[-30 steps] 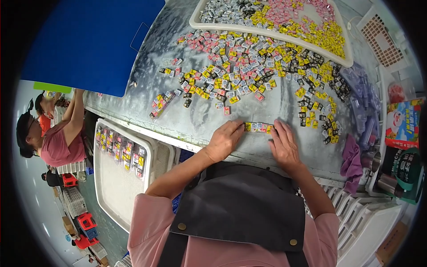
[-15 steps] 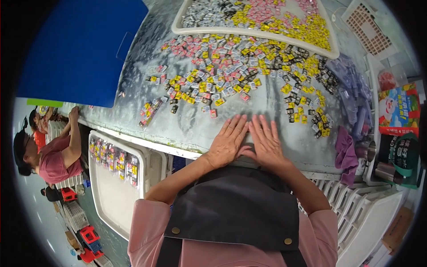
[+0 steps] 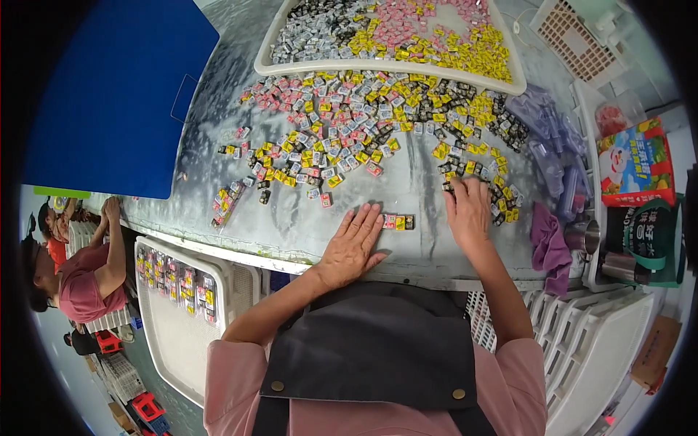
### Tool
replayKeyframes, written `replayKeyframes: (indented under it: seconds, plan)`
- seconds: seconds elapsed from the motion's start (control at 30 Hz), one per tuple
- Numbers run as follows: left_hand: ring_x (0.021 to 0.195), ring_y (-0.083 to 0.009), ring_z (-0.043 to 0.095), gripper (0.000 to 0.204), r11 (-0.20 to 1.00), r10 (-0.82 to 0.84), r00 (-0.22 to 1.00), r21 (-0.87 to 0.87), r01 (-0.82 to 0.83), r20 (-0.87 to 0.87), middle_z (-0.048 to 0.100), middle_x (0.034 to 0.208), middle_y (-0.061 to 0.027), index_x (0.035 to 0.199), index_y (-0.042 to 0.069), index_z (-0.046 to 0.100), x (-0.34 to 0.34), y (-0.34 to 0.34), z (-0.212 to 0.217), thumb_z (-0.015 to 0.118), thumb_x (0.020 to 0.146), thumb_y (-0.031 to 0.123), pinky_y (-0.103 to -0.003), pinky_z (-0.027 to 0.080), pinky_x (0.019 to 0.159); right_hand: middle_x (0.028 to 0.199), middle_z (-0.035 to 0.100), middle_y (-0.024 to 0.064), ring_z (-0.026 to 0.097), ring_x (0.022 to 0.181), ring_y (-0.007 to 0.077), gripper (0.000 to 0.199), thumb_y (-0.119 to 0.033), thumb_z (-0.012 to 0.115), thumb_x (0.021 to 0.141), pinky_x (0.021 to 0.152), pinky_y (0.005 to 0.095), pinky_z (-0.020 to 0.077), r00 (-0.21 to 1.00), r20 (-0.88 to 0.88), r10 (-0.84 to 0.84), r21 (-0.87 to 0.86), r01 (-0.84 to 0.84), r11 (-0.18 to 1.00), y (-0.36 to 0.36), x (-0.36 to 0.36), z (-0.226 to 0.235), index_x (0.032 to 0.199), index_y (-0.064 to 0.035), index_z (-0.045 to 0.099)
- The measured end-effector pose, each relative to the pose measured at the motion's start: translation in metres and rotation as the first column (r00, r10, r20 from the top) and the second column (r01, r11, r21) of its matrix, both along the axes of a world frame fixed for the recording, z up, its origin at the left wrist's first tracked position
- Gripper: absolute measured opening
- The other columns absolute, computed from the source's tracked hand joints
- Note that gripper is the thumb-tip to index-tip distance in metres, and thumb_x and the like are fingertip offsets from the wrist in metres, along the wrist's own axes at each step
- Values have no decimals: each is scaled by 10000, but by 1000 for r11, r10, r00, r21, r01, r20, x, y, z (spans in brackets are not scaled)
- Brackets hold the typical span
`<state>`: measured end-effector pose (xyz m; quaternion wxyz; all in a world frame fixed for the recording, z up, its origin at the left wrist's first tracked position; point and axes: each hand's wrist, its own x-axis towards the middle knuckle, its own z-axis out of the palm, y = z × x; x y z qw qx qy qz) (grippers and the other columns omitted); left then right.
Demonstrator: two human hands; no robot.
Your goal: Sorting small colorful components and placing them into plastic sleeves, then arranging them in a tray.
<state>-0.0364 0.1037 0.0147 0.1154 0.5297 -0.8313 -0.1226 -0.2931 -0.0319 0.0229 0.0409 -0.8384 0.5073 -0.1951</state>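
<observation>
left hand (image 3: pixel 352 245) flat on tabletop (image 3: pixel 291 218), fingers spread, holding nothing, tips touching short row of small packets (image 3: pixel 398 221) | right hand (image 3: pixel 469 211) palm-down, fingers on loose packets (image 3: pixel 502 203), grip unclear | tray (image 3: pixel 291 67) behind

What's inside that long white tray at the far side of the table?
The long white plastic tray holds heaps of small wrapped pieces roughly grouped by colour: grey ones at the left, pink ones in the middle, yellow ones along the near side. The tray's bottom is mostly covered.
</observation>
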Motion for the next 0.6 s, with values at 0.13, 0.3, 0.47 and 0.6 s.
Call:
replayKeyframes:
  seconds: [0.13, 0.3, 0.47, 0.6]
  plan:
    - [1428, -409, 343, 605, 995, 28, 982, -92, -46, -186, 382, 1509, -257, 1362, -75, 486, -4, -14, 12, 700, 895, 245, -524, 275, 1176, 1014, 580, 105, 527, 976, 314, 265, -190, 700, 876, 842, 429, 429, 998, 35, 55, -98, -51, 994, 0, 11, -5, 1097, -48, 666]
    - [1050, -399, 552, 363, 931, 254, 901, -164, -327, -352, 572, 1163, -218, 1158, -37, 620, 3, -70, 10, 710, 837, 108, -473, 453, 929, 976, 580, 90, 538, 960, 298, 211, -187, 711, 866, 832, 421, 428, 992, 50, 112, -134, -105, 985, -3, 38, -8, 1030, -59, 676]
    - [915, -337, 561, 233, 865, 329, 904, -298, -405, -273, 594, 986, -137, 1042, 38, 653, -1, -106, -2, 719, 824, 88, -438, 455, 818, 957, 561, 122, 573, 969, 329, 198, -192, 713, 869, 791, 447, 483, 989, 115, 88, 97, -99, 990, -12, 65, -9, 996, -54, 650]
    - [890, -326, 565, 225, 864, 320, 899, -298, -406, -299, 604, 963, -126, 1025, 49, 667, 5, -106, -6, 732, 814, 96, -431, 453, 804, 999, 573, 137, 578, 981, 335, 235, -205, 718, 868, 793, 455, 495, 987, 57, 150, 60, -153, 986, -1, 58, 15, 1006, -30, 647]
